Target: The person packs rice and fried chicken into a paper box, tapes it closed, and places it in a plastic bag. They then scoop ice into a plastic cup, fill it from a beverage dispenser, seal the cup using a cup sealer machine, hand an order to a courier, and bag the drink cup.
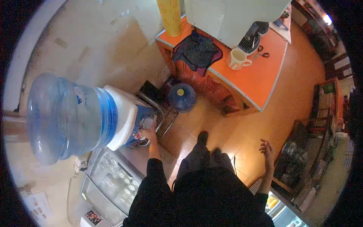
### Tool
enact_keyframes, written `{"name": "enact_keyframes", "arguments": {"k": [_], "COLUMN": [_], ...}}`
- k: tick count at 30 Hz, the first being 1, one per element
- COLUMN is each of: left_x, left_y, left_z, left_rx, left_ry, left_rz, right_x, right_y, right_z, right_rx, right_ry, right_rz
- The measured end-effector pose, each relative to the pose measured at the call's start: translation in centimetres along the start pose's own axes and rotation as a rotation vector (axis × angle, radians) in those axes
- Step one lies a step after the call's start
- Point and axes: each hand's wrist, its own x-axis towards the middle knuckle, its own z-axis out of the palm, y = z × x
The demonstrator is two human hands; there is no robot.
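My left hand [149, 133] reaches to the front of a water dispenser [126, 117]. Its fingers are wrapped round a clear cup [148, 122], held close beside the dispenser's taps; whether water runs into it cannot be made out. A large blue-tinted water bottle [72, 117] sits on top of the dispenser. My right hand [267, 149] hangs out to the right over the floor, fingers apart and slightly bent, with nothing in it.
An orange counter [261, 83] ahead bears a mug [238, 59], dark cloths [197, 52], scissors [261, 53] and a white machine [227, 19]. Another water bottle [182, 97] stands on the floor. A glass-topped freezer [89, 193] is at lower left, shelving [321, 109] at right.
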Motion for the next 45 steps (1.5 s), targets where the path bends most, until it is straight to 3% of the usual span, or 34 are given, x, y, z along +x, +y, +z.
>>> {"name": "enact_keyframes", "arguments": {"k": [3,7,10,12,14,16,17,18,19,22,24,28,30,34,37,40,45], "left_x": [0.0,0.4,0.2,-0.1,-0.3,0.1,0.2,0.6,1.1,1.3,0.7,0.8,0.7,1.6,1.5,1.1,2.3], "left_y": [-0.2,-0.5,0.4,1.7,2.8,1.2,0.1,-0.9,-1.5,-1.0,-0.6,-0.7,-0.8,-2.2,-2.2,-1.4,-3.7], "left_z": [-0.3,-0.5,-1.4,-2.6,-3.0,-2.3,-1.9,-1.5,-1.1,-1.1,-1.5,-1.3,-1.3,-0.7,-0.7,-1.1,0.5], "left_rx": [-0.157,-0.027,-0.102,-0.162,-0.102,0.033,-0.287,-0.278,-0.729,-0.933,-0.067,-0.056,-0.377,-0.496,-0.447,0.066,0.436], "left_ry": [0.009,-0.032,-0.014,-0.087,-0.210,-0.006,-0.092,-0.100,-0.157,-0.318,-0.161,-0.113,-0.192,-0.169,-0.286,-0.166,-0.213], "left_rz": [0.067,0.076,0.140,0.111,-0.105,0.227,0.179,0.175,-0.159,-0.158,0.041,0.079,0.030,-0.041,-0.167,0.203,-0.007], "right_x": [2.7,6.7,9.2,10.2,11.9,12.2,12.2,12.3,12.5,12.6,12.7,13.2,13.1,13.3,13.8,14.5,17.4], "right_y": [-0.7,-1.3,-1.6,-2.7,-0.9,-1.1,-0.8,-0.6,-0.5,0.3,0.9,1.2,0.3,-0.5,-1.1,-2.4,-5.6], "right_z": [-1.3,-2.9,-4.0,-4.8,-7.2,-8.3,-8.7,-9.2,-9.6,-10.6,-11.1,-11.2,-10.2,-8.8,-8.1,-7.2,-6.5], "right_rx": [0.027,0.011,-0.014,-0.037,-0.066,-0.080,-0.085,-0.076,-0.066,-0.070,-0.063,-0.068,-0.030,0.010,0.054,0.001,0.033], "right_ry": [-0.038,-0.070,-0.081,-0.065,-0.072,-0.025,-0.025,-0.015,-0.003,0.025,0.031,0.030,0.051,0.060,0.064,0.083,0.050], "right_rz": [-0.023,0.023,0.025,0.013,0.044,0.014,0.027,0.032,0.033,0.014,0.026,0.008,0.026,0.020,0.026,-0.003,-0.128]}}
